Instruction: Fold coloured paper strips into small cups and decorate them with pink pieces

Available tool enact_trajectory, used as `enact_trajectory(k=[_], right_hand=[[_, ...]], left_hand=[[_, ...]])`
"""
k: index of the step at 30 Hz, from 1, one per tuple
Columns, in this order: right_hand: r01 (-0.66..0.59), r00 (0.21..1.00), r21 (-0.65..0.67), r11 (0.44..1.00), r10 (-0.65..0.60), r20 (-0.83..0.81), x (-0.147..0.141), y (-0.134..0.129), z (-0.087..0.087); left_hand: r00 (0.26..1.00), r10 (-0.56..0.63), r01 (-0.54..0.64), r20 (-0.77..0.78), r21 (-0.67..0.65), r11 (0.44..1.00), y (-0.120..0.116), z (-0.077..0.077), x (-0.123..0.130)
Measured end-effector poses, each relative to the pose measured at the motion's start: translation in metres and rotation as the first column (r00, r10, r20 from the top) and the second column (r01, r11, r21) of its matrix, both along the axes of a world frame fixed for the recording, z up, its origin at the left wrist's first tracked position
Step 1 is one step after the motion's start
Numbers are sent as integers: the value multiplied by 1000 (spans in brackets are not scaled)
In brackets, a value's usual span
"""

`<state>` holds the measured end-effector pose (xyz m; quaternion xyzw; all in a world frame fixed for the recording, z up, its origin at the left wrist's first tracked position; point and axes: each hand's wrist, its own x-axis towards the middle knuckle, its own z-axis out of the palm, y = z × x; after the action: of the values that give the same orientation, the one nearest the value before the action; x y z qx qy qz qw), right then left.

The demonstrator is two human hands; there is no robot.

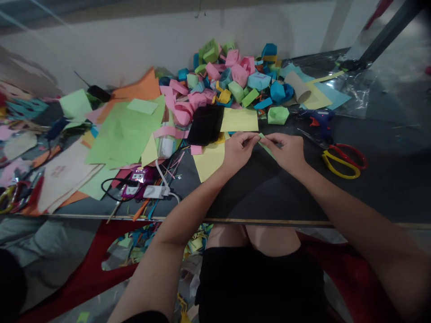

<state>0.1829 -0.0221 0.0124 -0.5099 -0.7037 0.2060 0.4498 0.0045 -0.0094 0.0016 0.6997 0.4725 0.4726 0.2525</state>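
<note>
A small green paper strip (pixel 268 147) is pinched between my two hands above the dark table (pixel 269 193). My left hand (pixel 239 150) grips its upper left end, thumb and forefinger together. On its other side, my right hand (pixel 285 150) holds the strip with closed fingers. The fingertips of both hands nearly touch. Just behind them lie a yellow paper sheet (pixel 239 120) and a green folded paper piece (pixel 278 115). A black phone (pixel 205 124) rests to the left of my left hand.
Folded colourful paper pieces (pixel 239 74) are heaped by the wall. Red-and-yellow scissors (pixel 341 160) and a blue glue gun (pixel 318 122) lie right. Green sheets (pixel 124 134), a white plug adapter (pixel 156 192) and cables lie left. Another person's leg (pixel 50 242) shows lower left.
</note>
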Motion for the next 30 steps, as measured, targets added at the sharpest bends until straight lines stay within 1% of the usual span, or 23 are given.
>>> enact_trajectory(k=[2,4,7,9,14,21,23,27,30], right_hand=[[-2,1000,-46,999,2,-6,1,1,-2],[-12,999,-81,997,8,-49,1,3,-4],[-31,989,-115,993,14,-145,0,8,-7],[-23,984,-114,993,2,-179,0,9,-7],[27,991,-85,996,-38,-125,1,7,-3],[66,996,-59,996,-70,-59,3,4,-2],[55,997,-61,997,-58,-48,3,4,-3],[19,999,-71,997,-21,-38,3,4,-4],[11,1000,-81,997,-12,-19,2,5,-2]], left_hand=[[1000,23,-23,-9,-17,1000,0,0,1],[1000,30,-30,-7,-29,999,1,0,1],[1000,10,-10,-6,-34,999,3,-2,1],[1000,-4,4,-17,-20,1000,5,-3,0],[1000,7,-6,-29,25,1000,8,-5,-1],[999,42,-41,-23,52,998,3,-4,1],[1000,19,-18,-19,39,999,3,-3,0],[998,-68,67,-11,-15,998,7,0,-5],[998,-65,65,-4,-44,997,10,1,-8]])
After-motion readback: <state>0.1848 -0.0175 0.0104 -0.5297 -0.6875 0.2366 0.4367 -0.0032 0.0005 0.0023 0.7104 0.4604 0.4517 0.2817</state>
